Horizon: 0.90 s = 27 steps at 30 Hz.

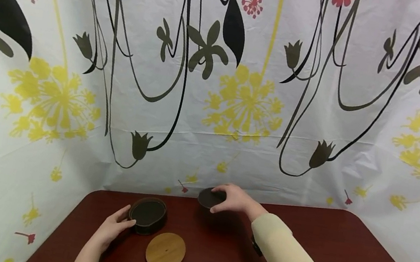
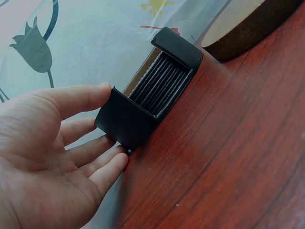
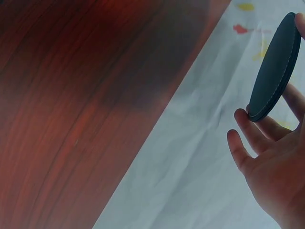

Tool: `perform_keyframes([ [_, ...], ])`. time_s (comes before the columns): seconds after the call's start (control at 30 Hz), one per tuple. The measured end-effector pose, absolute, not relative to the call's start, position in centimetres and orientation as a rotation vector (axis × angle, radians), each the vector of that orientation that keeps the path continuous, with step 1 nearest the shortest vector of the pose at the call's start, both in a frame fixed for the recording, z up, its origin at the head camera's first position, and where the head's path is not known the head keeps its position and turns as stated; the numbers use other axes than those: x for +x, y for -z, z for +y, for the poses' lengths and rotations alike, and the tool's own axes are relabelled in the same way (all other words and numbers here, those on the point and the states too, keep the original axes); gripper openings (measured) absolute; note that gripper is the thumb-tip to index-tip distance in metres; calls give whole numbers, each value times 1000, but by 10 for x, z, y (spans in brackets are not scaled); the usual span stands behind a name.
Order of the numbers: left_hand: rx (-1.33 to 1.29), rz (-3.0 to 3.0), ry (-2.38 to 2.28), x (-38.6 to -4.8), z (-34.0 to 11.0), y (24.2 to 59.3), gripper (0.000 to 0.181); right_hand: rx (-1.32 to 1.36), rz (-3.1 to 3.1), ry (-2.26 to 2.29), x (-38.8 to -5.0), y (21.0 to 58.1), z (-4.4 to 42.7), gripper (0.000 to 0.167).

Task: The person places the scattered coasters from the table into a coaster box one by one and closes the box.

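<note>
My left hand (image 1: 110, 229) grips the left side of a round black coaster holder (image 2: 125, 116) standing on the table. In the left wrist view the thumb lies at the holder's top edge and the fingertips touch its lower side. A stack of dark stitched coasters (image 2: 163, 83) shows through the holder's side opening. Over the table's back edge, my right hand (image 1: 238, 200) holds one thin round black coaster (image 3: 274, 69) by its rim, between thumb and fingers. Nearer to me than the holder lies a round wooden disc (image 1: 165, 252) with a small dark mark at its centre.
The dark red wooden table (image 1: 324, 247) has rounded back corners. A white sheet (image 1: 196, 115) printed with flowers hangs behind it and along both sides.
</note>
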<state>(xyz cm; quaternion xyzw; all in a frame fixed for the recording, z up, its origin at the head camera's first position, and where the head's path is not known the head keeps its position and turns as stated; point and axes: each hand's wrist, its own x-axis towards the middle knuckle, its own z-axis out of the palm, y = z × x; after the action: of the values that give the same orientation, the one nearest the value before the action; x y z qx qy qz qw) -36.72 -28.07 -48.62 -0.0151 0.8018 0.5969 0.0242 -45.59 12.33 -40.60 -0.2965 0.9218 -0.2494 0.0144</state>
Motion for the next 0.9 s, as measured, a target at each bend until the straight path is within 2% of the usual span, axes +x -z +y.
perform_keyframes([
  [0.5, -34, 2487, -1872, -365, -282, 488, 78, -1100, 2791, 690, -454, 400, 42, 66],
  [0.9, 13, 2551, -1851, -360, -281, 488, 74, -1151, 2820, 601, -456, 406, 3, 65],
])
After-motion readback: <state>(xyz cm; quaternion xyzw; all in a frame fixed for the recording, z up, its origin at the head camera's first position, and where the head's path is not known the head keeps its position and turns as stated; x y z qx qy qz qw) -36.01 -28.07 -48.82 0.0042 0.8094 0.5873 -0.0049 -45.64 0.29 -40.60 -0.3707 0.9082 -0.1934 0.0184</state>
